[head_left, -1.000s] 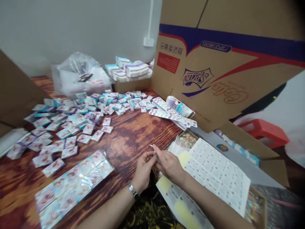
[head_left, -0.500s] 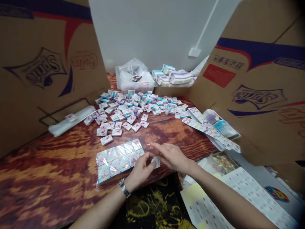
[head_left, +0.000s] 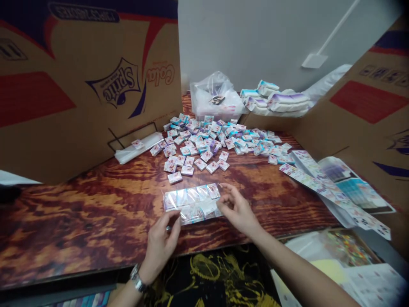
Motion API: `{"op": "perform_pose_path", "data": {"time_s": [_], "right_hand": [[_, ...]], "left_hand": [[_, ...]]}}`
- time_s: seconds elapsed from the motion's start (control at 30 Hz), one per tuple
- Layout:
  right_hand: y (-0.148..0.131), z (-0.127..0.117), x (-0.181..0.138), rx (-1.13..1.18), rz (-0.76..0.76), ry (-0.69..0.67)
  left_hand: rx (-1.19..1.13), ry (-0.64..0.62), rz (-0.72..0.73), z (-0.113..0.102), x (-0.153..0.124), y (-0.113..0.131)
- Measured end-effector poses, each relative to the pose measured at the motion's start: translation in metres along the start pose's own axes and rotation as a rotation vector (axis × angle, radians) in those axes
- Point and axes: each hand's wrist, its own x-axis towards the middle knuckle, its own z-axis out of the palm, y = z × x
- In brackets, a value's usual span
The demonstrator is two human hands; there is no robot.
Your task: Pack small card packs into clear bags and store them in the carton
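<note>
A clear plastic pack of small printed packets lies flat on the wooden table near its front edge. My left hand, with a wristwatch, rests at the pack's left front corner, fingers curled and touching the wrap. My right hand is at the pack's right end, fingers bent and pinching its edge. Behind the pack lies a spread of several loose small packets.
Cardboard boxes stand at the left and right. A clear bag and stacked white packs sit at the back. Sticker strips and paper sheets lie at the right. A flat plastic bundle rests by the left box.
The view has swung left. Both hands moved from beside the paper sheets over to the plastic pack and now touch its two ends.
</note>
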Motion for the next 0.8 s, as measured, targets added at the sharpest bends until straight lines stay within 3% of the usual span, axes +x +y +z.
{"op": "perform_pose_path", "data": {"time_s": [0.13,0.27,0.47,0.8], "right_hand": [[0.014,0.045,0.011,0.085,0.128,0.076],[0.017,0.064,0.012,-0.011,0.147,0.129],[0.012,0.063,0.011,-0.137,0.178,0.166],[0.012,0.063,0.012,-0.170,0.184,0.136]], "left_hand": [[0.189,-0.017,0.304,-0.008,-0.005,-0.008],[0.302,-0.038,0.466,-0.004,-0.003,-0.008],[0.468,-0.145,0.553,0.000,0.001,-0.011],[0.557,-0.191,0.587,0.009,0.005,-0.012]]}}
